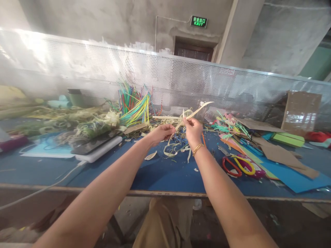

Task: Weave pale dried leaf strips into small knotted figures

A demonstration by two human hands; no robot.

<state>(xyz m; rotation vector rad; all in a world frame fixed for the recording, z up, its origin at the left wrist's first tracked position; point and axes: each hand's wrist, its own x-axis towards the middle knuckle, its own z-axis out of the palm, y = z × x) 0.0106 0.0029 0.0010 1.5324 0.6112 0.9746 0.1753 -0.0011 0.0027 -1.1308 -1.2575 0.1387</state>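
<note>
Head shows scraps (150, 156), perhaps husk, beneath held strip (201, 109).

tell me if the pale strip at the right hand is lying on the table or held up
Held up: the right hand pinches the pale strip, its free end jutting across the mesh panel.

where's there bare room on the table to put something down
The widest bare patch seems to be blue tabletop between the left forearm and right forearm, along the front edge. A smaller one lies between the white cable and left forearm. It is crowded around the left hand and right hand with pale strips, and rightward with scissors, paper and cardboard.
</note>
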